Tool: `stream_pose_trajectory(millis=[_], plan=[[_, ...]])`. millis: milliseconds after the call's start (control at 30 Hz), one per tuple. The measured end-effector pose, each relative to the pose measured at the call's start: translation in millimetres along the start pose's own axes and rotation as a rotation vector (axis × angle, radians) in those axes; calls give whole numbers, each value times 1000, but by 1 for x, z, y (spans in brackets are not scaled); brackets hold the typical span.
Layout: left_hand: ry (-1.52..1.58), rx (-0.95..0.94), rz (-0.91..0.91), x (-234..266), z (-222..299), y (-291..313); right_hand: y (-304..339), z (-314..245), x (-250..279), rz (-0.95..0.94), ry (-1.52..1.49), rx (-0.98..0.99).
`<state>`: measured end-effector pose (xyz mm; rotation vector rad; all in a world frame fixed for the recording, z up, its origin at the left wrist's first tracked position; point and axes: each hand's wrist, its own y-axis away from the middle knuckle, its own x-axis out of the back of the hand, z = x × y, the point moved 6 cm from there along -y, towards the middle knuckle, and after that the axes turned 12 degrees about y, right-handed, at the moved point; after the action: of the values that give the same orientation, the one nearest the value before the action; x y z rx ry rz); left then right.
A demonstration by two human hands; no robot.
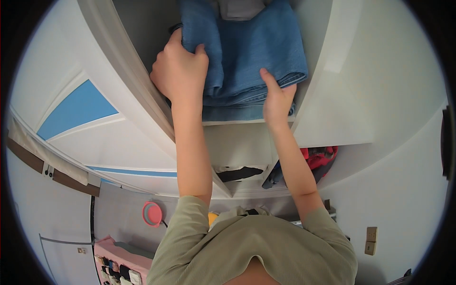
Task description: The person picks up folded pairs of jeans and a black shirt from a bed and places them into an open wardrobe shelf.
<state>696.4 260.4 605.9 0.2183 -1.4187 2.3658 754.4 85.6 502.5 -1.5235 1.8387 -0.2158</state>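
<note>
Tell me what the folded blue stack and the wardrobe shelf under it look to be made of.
Blue stack: likely denim, matte mid-blue, with a stitched hem along its lower folded edge. Both hands, left and right, rest on it. Shelf: smooth white board, probably painted or laminated wood; the doors' faint sheen suggests the same.

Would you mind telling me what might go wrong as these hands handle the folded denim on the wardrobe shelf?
1. The folded blue denim stack overhangs the shelf edge near the right hand; it may slide off.
2. The left hand grips only one side of the stack, so the folds might come apart.
3. The left hand is close to the open wardrobe door, so knuckles might knock it.
</note>
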Motion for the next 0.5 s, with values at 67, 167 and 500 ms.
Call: stream_pose_trajectory(millis=[67,167,500], plan=[[-14,-9,31,-1,-1,-4,4,14,-6,54,-126,-67],[-41,35,64,-2,0,-6,7,27,-6,87,-196,-99],[-21,-189,-91,-45,-19,43,10,59,19,139,-247,-269]])
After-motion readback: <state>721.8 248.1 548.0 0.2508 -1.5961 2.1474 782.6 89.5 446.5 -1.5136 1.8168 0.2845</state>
